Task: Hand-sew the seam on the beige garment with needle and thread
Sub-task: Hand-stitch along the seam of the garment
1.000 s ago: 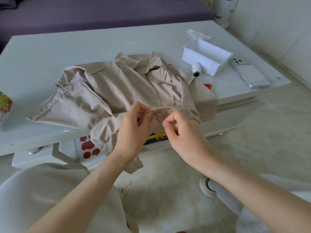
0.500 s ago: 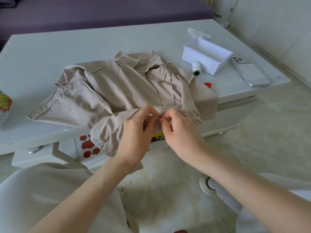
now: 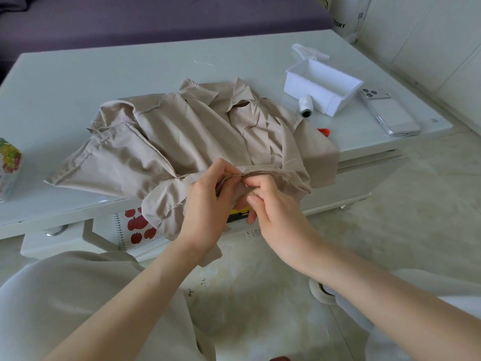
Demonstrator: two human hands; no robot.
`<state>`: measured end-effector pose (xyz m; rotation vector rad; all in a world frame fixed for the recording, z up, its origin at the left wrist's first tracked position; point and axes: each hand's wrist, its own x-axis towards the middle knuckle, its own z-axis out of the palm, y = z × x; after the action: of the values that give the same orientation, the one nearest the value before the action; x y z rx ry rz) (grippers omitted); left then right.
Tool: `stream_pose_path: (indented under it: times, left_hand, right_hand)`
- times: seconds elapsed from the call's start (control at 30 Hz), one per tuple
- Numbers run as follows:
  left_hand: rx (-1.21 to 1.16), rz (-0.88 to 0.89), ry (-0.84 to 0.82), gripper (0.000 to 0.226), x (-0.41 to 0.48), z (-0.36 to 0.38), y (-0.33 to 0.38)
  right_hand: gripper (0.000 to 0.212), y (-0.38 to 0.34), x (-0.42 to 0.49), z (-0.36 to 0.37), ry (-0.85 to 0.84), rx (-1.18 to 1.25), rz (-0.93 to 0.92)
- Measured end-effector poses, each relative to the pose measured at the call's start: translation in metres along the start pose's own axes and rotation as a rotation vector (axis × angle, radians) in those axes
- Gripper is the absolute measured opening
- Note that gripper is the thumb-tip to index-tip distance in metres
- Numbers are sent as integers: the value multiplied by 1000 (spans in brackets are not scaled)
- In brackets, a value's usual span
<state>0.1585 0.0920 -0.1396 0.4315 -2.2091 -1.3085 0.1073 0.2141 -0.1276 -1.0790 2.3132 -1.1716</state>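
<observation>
1. The right hand (image 3: 270,204) is curled, thumb and forefinger pinched on the needle (image 3: 249,189), just off the near edge of the bench (image 3: 104,74).
2. Just beside it, the left hand (image 3: 208,201) is closed on the folded seam (image 3: 260,174), which is held up between thumb and fingers.
3. The seam's long axis is laid left to right along that near edge. The needle is tilted up and leftward into it, so the next stitch is judged to be driven toward the left fingertips. No thread can be made out.
4. The beige garment (image 3: 182,142) is spread over the bench's middle and draped over its near edge.
5. A thread spool (image 3: 305,107) is seen beside a white box (image 3: 322,86), toward the right edge.
</observation>
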Motion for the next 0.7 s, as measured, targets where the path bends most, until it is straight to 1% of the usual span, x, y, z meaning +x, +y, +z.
stream_pose_path:
  times: [0.1, 0.13, 0.2, 0.33, 0.5, 0.6, 0.7]
  left_hand:
    - [26, -1, 10, 13, 0, 1, 0]
    - [30, -3, 10, 14, -1, 2, 1]
    - [33, -6, -5, 15, -3, 3, 1]
    - [9, -10, -35, 17, -5, 5, 0]
    - [-40, -107, 65, 12, -1, 3, 4]
    - [-91, -184, 46, 14, 0, 2, 6]
    - [-97, -204, 86, 21, 2, 2, 7]
  right_hand:
    - [6, 4, 0, -4, 10, -7, 33]
    - [4, 5, 1, -4, 23, -1, 52]
    - [9, 7, 4, -3, 46, 7, 87]
    - [11, 5, 13, 1, 68, 24, 144]
    - [12, 3, 13, 3, 26, -2, 135]
    - [16, 7, 12, 0, 16, -106, 103]
    - [19, 15, 7, 0, -13, -251, 31]
